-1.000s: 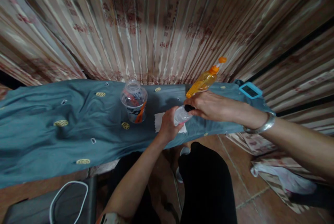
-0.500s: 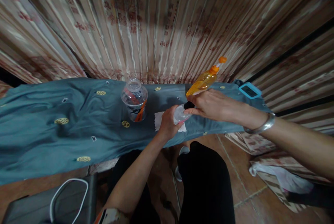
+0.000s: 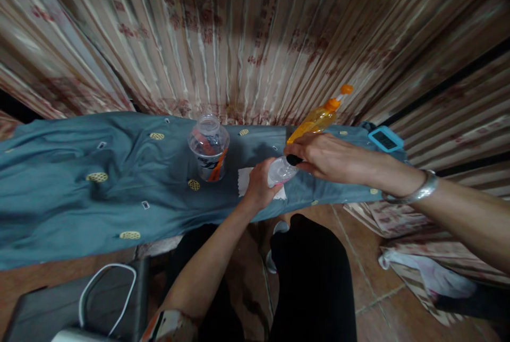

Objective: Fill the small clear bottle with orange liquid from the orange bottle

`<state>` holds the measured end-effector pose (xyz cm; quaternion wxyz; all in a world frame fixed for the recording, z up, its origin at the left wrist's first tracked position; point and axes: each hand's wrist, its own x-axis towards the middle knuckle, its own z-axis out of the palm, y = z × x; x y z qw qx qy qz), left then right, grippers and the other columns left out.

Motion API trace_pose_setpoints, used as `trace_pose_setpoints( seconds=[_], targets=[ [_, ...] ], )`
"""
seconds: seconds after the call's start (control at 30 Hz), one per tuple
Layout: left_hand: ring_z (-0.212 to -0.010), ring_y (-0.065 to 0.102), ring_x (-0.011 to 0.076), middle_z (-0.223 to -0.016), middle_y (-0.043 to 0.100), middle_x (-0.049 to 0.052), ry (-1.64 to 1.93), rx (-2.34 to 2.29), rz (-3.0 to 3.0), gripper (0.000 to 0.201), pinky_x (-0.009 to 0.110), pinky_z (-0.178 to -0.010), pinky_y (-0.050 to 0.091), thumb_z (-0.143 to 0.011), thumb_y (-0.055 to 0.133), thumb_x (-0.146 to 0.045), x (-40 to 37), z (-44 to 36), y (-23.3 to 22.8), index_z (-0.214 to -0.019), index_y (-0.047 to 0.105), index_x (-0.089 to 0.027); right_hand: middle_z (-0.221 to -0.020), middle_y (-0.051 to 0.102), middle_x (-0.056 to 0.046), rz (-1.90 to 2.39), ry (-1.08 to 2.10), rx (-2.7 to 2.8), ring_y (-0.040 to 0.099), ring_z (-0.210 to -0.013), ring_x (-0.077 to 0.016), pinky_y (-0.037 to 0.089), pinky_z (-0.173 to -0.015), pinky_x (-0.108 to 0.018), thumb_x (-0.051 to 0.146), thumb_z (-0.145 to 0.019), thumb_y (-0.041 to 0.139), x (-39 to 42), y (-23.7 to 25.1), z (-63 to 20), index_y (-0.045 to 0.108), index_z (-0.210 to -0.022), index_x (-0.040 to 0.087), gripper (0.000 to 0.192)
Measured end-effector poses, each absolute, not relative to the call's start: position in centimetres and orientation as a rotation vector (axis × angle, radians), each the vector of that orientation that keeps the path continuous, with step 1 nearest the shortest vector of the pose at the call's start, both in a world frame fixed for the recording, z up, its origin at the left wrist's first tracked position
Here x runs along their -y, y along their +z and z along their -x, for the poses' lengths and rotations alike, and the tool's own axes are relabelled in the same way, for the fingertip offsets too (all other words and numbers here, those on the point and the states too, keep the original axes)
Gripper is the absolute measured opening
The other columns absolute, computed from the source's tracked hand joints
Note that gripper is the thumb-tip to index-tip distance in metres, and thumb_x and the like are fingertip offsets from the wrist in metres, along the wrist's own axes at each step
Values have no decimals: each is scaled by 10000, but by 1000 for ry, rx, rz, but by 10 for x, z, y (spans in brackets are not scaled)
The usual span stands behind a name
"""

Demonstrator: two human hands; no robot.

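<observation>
Left hand (image 3: 261,187) wraps the body of a small clear bottle (image 3: 281,170), held tilted just above the white paper (image 3: 244,181) on the bench (image 3: 79,198). Right hand (image 3: 324,155) pinches the bottle's black cap (image 3: 294,159) between fingertips. Step looks like turning the cap on the neck; whether on or off cannot be told. Next move likely calls for a steady left grip while the right twists.

Hard to make out: bottle's contents, thread engagement. Left palm hides most of the bottle. Orange sprayer (image 3: 316,120) is partly behind the right hand. Jar (image 3: 209,146) stands left, apart.
</observation>
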<state>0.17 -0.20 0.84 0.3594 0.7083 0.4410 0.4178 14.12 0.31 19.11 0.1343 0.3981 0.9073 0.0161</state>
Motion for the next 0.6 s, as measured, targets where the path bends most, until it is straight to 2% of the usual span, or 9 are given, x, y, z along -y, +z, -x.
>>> trace_pose_setpoints(
  seconds=[0.4, 0.5, 0.6],
  targets=[
    [-1131, 580, 277, -1223, 618, 89, 1088, -1133, -1851, 617, 455, -985, 454, -677, 735, -167, 3, -2, 9, -1235, 476, -208, -939, 679, -111, -1114, -6, -2606, 642, -887, -223, 434, -726, -296, 168, -886, 544, -6, 187, -141, 626, -1084, 132, 217],
    [-1127, 581, 277, -1218, 618, 90, 1088, -1133, -1855, 606, 455, -982, 454, -690, 729, -187, 3, -3, 8, -1240, 475, -208, -879, 688, -117, -1117, 20, -2586, 652, -828, -226, 427, -693, -299, 242, -921, 524, -10, 183, -144, 630, -1038, 113, 204],
    [-1142, 574, 281, -1231, 612, 101, 1085, -1136, -1851, 608, 457, -994, 446, -700, 725, -204, 2, -3, 8, -1251, 467, -192, -816, 688, -128, -1132, 97, -2558, 656, -761, -232, 410, -649, -302, 386, -960, 475, -13, 178, -146, 633, -962, 100, 327]
  ],
)
